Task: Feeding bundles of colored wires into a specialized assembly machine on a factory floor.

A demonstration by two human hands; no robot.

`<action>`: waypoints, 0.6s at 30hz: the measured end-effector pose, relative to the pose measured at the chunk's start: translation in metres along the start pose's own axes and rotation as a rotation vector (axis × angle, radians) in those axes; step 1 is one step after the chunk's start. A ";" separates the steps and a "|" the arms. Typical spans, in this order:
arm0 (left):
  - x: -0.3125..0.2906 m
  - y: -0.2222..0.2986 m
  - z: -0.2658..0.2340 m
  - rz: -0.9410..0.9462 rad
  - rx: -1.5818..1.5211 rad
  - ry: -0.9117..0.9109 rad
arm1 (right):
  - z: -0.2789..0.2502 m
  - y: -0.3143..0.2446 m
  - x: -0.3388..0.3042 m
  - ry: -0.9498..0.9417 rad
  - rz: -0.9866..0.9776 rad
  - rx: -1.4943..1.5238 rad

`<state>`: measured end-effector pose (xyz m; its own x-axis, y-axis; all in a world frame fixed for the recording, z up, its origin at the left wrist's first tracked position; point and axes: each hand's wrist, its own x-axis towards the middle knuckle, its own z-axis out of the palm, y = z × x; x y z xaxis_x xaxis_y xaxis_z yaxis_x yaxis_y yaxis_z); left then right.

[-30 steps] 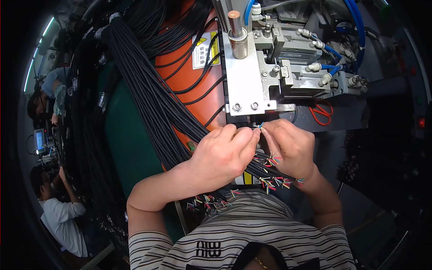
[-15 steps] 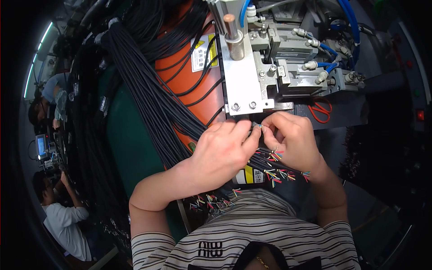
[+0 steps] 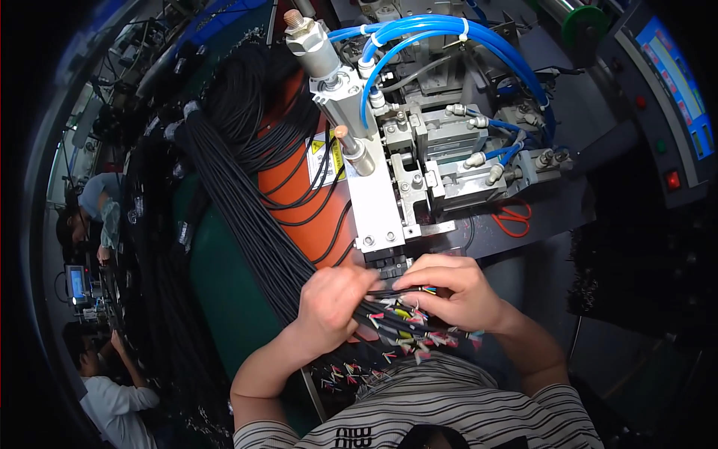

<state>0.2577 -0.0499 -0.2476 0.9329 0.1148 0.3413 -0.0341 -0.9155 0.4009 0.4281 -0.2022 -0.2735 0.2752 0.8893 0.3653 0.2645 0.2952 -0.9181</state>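
Observation:
A black cable (image 3: 404, 290) with fanned, coloured wire ends lies between the fingers and thumb of my right hand (image 3: 460, 295). Close on its left, my left hand (image 3: 329, 303) is curled, knuckles up, around the black cables; motion blur softens its fingertips. Below both hands, several stripped cable ends (image 3: 411, 333) show red, white, yellow and green wires. They belong to a thick bundle of black cables (image 3: 243, 202) that runs down from the upper left. Just beyond my fingers is the dark lower part of a metal press (image 3: 389, 266).
The press's pale plate (image 3: 378, 206) and pneumatic cylinders (image 3: 464, 172) stand ahead, with blue air hoses (image 3: 479, 30) arching above. Orange-handled scissors (image 3: 512, 218) rest right of them. A control panel (image 3: 673, 97) stands far right. Two people work at the far left.
The view has shifted, showing more of the machine and the panel. My hands have moved away from the press toward my body, and my left hand has gone from pinching one cable end to the bundle.

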 end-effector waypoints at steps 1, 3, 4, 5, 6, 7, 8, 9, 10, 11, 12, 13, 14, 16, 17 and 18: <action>-0.001 0.002 -0.001 0.065 -0.041 -0.033 | 0.007 0.006 0.000 0.041 -0.111 0.004; -0.002 0.005 -0.007 0.071 -0.056 -0.069 | 0.013 -0.008 -0.003 0.093 0.239 0.282; -0.003 0.003 -0.006 0.072 -0.068 -0.036 | 0.015 -0.012 -0.003 0.143 0.591 0.552; -0.002 0.004 -0.007 0.072 -0.082 -0.005 | 0.015 -0.009 -0.002 0.153 0.620 0.688; 0.001 0.005 -0.008 0.055 -0.068 -0.017 | 0.015 -0.006 -0.003 0.147 0.635 0.694; 0.006 0.007 -0.008 0.037 -0.056 -0.030 | 0.015 -0.003 -0.004 0.112 0.423 0.362; 0.012 0.008 -0.007 0.031 -0.070 -0.038 | 0.015 -0.001 -0.006 0.070 0.206 0.036; 0.015 0.009 -0.005 0.018 -0.086 -0.038 | 0.018 0.001 -0.005 0.122 0.097 -0.057; 0.017 0.007 -0.004 0.009 -0.096 -0.036 | 0.020 -0.001 -0.005 0.113 0.104 -0.051; 0.017 0.007 -0.003 -0.016 -0.106 -0.010 | 0.020 -0.006 -0.005 0.162 0.272 0.181; 0.017 0.007 -0.002 -0.040 -0.115 0.017 | 0.021 -0.008 -0.005 0.211 0.440 0.411; 0.017 0.006 0.001 -0.047 -0.118 0.017 | 0.020 -0.007 -0.007 0.241 0.514 0.580; 0.018 0.005 0.003 -0.047 -0.161 0.025 | 0.020 -0.005 -0.008 0.237 0.520 0.581; 0.020 0.002 0.006 -0.043 -0.243 0.043 | 0.021 -0.003 -0.010 0.245 0.493 0.527; 0.021 0.002 0.006 -0.064 -0.240 0.038 | 0.021 -0.002 -0.010 0.249 0.477 0.501; 0.021 0.003 0.007 -0.068 -0.241 0.037 | 0.020 -0.002 -0.010 0.247 0.481 0.503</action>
<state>0.2792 -0.0525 -0.2452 0.9223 0.1911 0.3360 -0.0605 -0.7872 0.6138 0.4062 -0.2050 -0.2784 0.4700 0.8737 -0.1254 -0.3769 0.0702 -0.9236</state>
